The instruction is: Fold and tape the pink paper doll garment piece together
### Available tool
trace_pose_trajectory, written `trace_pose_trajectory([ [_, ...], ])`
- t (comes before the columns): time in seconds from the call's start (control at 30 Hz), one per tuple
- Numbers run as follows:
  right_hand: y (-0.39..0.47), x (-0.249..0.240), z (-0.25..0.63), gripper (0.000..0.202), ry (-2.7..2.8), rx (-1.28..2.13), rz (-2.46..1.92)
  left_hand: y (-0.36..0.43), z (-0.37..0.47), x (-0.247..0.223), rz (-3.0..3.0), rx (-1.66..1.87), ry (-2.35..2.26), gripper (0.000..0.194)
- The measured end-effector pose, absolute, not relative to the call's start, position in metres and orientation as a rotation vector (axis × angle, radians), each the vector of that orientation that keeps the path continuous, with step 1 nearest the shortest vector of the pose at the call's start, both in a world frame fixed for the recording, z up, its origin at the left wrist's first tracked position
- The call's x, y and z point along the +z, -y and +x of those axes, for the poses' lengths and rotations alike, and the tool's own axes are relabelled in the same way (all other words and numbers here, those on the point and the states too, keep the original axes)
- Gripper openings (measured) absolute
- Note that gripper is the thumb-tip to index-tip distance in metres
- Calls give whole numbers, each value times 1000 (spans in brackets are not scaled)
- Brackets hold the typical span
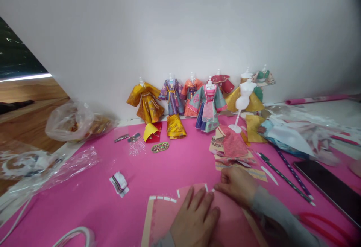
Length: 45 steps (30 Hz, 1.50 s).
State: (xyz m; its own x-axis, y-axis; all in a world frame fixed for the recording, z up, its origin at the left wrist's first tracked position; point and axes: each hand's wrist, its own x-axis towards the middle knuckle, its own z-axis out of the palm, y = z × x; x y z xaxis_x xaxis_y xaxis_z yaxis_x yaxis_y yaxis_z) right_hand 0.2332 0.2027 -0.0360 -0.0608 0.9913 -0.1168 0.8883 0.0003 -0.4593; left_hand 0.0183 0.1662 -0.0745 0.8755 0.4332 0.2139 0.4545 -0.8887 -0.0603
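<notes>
A pink fabric piece (163,217) with a beige border lies at the front of the pink mat. Short white tape strips (163,198) line its upper edge. My left hand (194,217) rests flat on the piece, fingers spread and pointing away from me. Beside it, my right hand (237,186) is closed in a pinch at the piece's upper edge. A small white tape strip (213,190) shows right at its fingertips; the rest of that grip is hidden. Just beyond the right hand is a pile of pink and patterned fabric scraps (234,143).
Several miniature dressed mannequins (208,105) and a bare white mannequin (244,98) stand along the wall. At right are pencils (287,179), a phone (329,188) and red-handled scissors (324,224). A white tape roll (90,235), a folded white cloth (120,183) and plastic bags (69,121) lie left.
</notes>
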Motion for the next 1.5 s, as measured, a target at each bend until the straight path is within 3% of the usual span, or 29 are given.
trace_pose_trajectory([
  [0.37,-201,-32,228,25,2071,641,-1946,-164,21,-58,-3055,-189,764,58],
  [0.63,-200,-40,228,30,2145,628,-1895,-157,25,-69,-2934,-592,575,20],
  [0.83,-200,-47,226,26,2209,541,-1878,-155,30,-75,-2986,-320,586,19],
  [1.03,-198,-50,227,35,2211,482,-1857,-142,29,-52,-2910,-168,1212,20],
  [1.17,-199,-46,231,35,2191,460,-1846,-155,-19,-21,-2662,-166,1738,6],
  [1.23,-200,-44,234,34,2181,461,-1841,-169,-49,-10,-2595,-116,1916,8],
  [1.5,-203,-43,238,33,2164,503,-1834,-195,-93,-10,-2707,146,2161,19],
])
